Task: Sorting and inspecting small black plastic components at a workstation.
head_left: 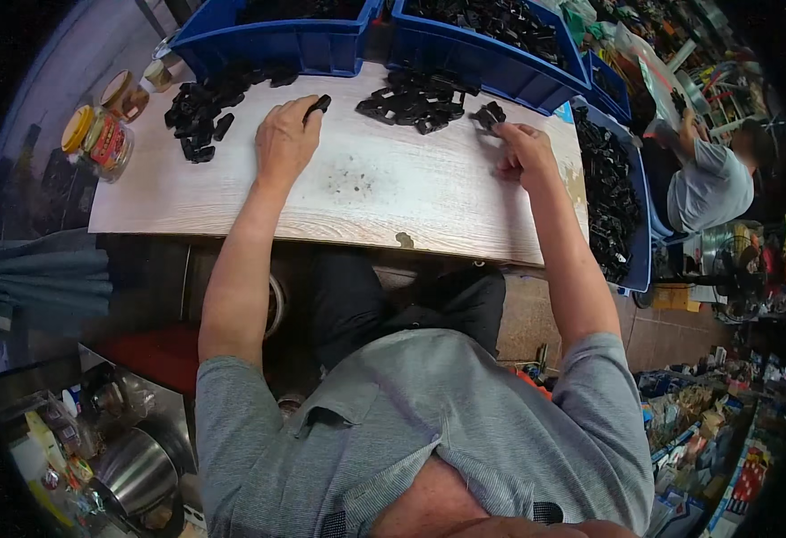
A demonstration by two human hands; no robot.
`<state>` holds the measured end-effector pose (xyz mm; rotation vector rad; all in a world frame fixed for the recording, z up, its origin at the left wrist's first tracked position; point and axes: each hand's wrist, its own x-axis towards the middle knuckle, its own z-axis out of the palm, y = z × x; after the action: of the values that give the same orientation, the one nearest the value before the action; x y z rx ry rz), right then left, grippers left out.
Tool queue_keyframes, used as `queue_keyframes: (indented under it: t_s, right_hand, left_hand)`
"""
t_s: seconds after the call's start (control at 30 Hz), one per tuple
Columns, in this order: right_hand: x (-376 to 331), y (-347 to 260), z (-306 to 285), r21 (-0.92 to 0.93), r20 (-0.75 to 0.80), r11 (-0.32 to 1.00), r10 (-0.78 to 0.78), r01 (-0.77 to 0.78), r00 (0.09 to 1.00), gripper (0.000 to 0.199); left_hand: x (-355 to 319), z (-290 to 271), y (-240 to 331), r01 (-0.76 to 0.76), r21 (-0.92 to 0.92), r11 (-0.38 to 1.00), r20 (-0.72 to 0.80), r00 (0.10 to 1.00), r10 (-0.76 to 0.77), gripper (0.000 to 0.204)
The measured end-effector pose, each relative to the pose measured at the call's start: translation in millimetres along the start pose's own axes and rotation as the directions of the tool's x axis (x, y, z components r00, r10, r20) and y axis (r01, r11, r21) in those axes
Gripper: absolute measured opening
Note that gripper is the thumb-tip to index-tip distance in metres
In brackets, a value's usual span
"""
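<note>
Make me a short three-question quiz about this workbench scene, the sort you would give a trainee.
1. True or false: the left hand holds a small black part at its fingertips.
2. What lies on the wooden board between the two hands? A) a pile of black parts B) a steel bowl C) a red cloth
3. Fill in: behind the board stand blue ____ that hold more black parts.

Key: 1 true; 2 A; 3 bins. The right hand pinches another black piece.

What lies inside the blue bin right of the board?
The blue bin holds a heap of black parts. Its floor cannot be seen; the parts cover it.
</note>
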<state>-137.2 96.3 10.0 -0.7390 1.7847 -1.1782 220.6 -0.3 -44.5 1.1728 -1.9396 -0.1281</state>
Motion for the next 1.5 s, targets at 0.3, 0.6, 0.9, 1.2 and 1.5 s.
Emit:
queue_keyframes:
  t_s: [0.3,0.6,0.9,1.2,1.5]
  right_hand:
    - [-22.3,12.7,-25.3,-0.031,0.067,0.999,0.017,-0.015,0.998,0.023]
    - [-60.8,17.8,12.9,-0.162,0.293,0.983,-0.040,0.091,0.955,0.016]
    - [-62.1,23.7,22.3,-0.247,0.370,0.947,-0.101,0.203,0.924,0.021]
    - [-69.0,20.2,23.4,-0.281,0.354,0.927,-0.141,0.248,0.925,0.022]
    - [-67.8,21.1,24.0,-0.274,0.349,0.935,-0.121,0.225,0.929,0.024]
  left_hand:
    - [2.3,-1.9,3.1,0.011,0.031,0.999,0.032,0.999,-0.012,0.028]
    - [-31.3,13.6,98.5,-0.056,-0.415,0.908,0.153,0.980,0.130,0.027]
    - [-21.6,37.8,121.1,-0.309,-0.400,0.863,0.257,0.866,0.429,0.023]
    - [-25.0,46.9,108.9,-0.351,-0.459,0.816,0.203,0.853,0.481,0.023]
    - [-18.5,49.0,107.6,-0.367,-0.511,0.777,0.228,0.814,0.534,0.023]
